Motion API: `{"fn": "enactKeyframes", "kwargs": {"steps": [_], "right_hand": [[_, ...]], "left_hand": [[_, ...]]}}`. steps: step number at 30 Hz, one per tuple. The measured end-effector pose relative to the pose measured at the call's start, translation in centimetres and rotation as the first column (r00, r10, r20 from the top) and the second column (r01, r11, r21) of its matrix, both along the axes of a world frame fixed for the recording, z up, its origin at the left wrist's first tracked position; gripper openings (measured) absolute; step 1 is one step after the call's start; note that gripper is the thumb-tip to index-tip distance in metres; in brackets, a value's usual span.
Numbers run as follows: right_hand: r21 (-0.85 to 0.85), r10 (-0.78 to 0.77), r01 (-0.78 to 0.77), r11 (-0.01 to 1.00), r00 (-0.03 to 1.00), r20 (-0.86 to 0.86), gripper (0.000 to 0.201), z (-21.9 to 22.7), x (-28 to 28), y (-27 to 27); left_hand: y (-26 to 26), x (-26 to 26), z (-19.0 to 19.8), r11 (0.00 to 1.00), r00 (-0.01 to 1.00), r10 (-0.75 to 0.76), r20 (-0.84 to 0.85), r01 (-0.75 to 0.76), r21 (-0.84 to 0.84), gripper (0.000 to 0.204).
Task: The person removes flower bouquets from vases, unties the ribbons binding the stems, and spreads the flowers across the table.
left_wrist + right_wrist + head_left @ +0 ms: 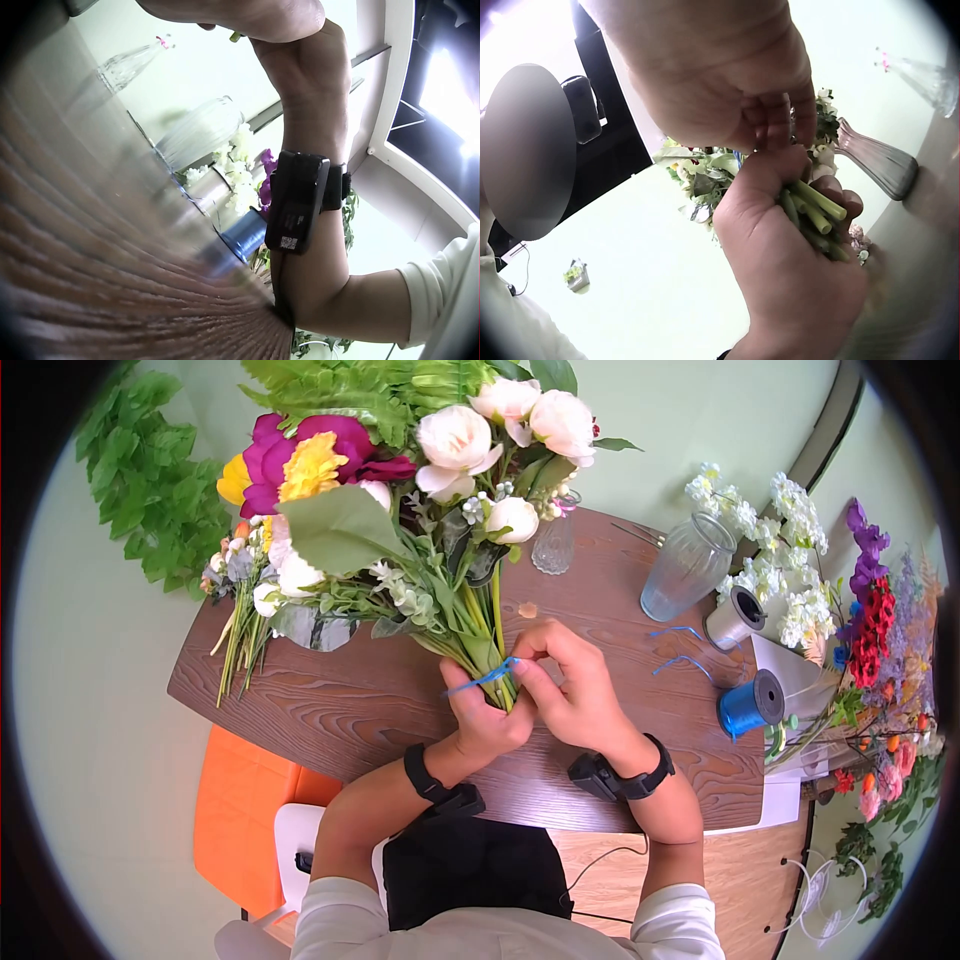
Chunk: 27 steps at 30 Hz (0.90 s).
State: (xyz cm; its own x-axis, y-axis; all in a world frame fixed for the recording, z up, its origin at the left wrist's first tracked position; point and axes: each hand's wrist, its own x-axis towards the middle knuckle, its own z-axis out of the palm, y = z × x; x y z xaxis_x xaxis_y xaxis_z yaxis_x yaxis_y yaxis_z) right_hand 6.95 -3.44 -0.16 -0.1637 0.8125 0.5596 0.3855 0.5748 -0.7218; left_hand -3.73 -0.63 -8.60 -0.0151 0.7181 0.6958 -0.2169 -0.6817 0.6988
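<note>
A bouquet (pixel 455 600) of white, magenta and yellow flowers with green leaves rises over the table. My left hand (pixel 482 712) grips its bundled stems; their cut ends (pixel 821 214) stick out of the fist in the right wrist view. Round the stems, just above the left hand, runs a blue ribbon (pixel 492 675). The thumb and index finger of my right hand (pixel 575 690) pinch the ribbon beside the stems. Both hands are close together over the table's near side.
On the brown table (pixel 640 760) lie a blue ribbon spool (pixel 745 705), a white spool (pixel 735 618), cut blue ribbon pieces (pixel 682 660) and a tilted glass vase (pixel 690 570). A small glass bottle (pixel 553 545) stands behind the bouquet. A smaller flower bunch (pixel 243 615) is at left, more flowers (pixel 880 630) at right.
</note>
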Motion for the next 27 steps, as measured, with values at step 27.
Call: {"fn": "enactKeyframes", "kwargs": {"steps": [27], "right_hand": [[0.206,-0.300,0.319,0.925,0.947,-0.115,0.006,1.0,0.4,-0.2]], "left_hand": [[-0.2,-0.1,-0.3,0.996,0.999,-0.023,0.038,0.026,-0.082,0.050]]}}
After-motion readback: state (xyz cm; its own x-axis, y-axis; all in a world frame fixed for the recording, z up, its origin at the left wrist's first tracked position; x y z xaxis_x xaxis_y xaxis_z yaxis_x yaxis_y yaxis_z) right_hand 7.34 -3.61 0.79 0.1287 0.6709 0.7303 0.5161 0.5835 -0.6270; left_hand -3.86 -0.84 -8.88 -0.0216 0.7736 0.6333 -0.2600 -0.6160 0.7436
